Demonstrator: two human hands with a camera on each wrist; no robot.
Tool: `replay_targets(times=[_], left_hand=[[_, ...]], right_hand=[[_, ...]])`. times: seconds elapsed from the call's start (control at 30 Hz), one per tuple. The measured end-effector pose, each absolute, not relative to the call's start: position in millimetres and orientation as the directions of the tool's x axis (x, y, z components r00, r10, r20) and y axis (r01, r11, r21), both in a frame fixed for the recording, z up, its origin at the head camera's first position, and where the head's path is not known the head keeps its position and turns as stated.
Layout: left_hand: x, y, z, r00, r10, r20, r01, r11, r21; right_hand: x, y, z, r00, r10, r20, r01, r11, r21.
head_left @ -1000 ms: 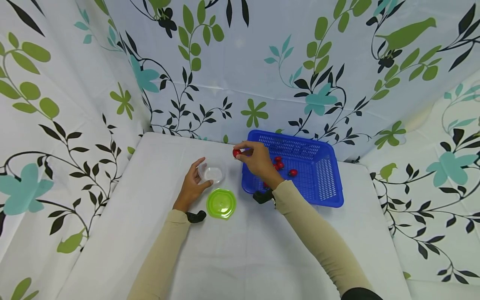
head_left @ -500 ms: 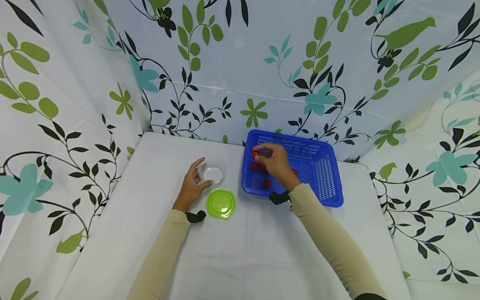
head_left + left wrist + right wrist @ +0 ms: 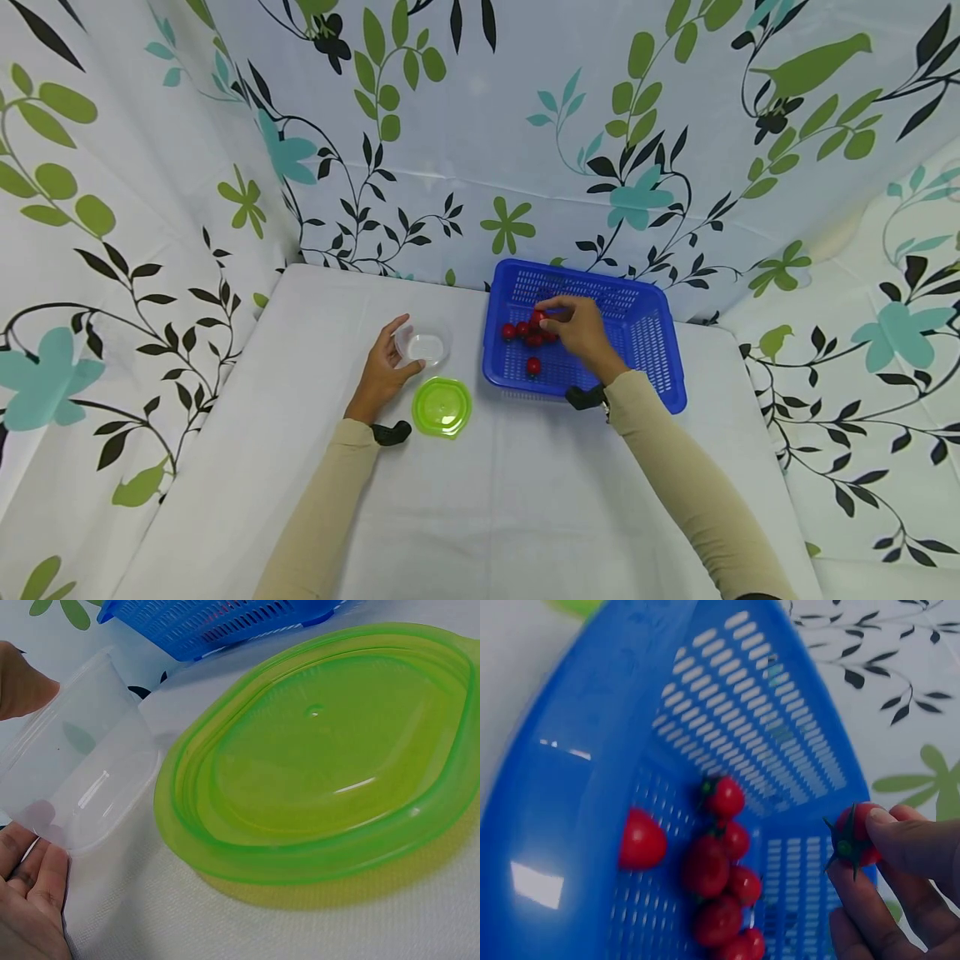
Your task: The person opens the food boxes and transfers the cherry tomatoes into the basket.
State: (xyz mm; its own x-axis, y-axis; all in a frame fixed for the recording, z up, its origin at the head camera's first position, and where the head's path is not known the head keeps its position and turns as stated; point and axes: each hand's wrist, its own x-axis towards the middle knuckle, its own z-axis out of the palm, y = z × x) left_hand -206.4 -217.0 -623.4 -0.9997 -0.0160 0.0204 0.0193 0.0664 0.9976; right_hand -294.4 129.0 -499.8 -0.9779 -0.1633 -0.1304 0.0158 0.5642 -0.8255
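My left hand [image 3: 384,372] holds a small clear plastic container [image 3: 427,346] by its side on the table. In the left wrist view, the thumb lies at the rim and the fingers touch the lower wall of the container [image 3: 97,761]; no contents show in it. Over the blue basket [image 3: 651,385], my right hand [image 3: 588,335] pinches a cherry tomato [image 3: 537,318]. The right wrist view shows green sepals on this tomato [image 3: 861,834], held between thumb and fingers. Several other cherry tomatoes [image 3: 706,866] lie in the basket, with one tomato [image 3: 533,366] apart near its front wall.
A green plastic lid [image 3: 442,407] lies on the white tablecloth [image 3: 480,500] between the left hand and the basket. The basket's slotted walls rise around the tomatoes. Behind the table hangs a leaf-patterned curtain [image 3: 450,125].
My right hand has moved rightward with the pinched tomato, from beyond the basket's left edge to above the tomatoes inside. The left hand and container have stayed put.
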Motion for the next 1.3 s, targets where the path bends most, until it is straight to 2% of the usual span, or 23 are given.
replay_targets(times=[0.53, 1.3], left_hand=[[-207.3, -217.9, -625.5, -1.000, -0.018, 0.023, 0.021, 0.087, 0.996], [-208.0, -218.5, -626.1, -1.000, -0.011, 0.005, 0.004, 0.069, 0.998]], right_hand=[[-316.6, 170.8, -518.0, -0.963, -0.145, -0.227, 0.108, 0.566, -0.817], [-343.6, 189.5, -529.5, -0.933, -0.069, -0.353, 0.232, 0.634, -0.738]])
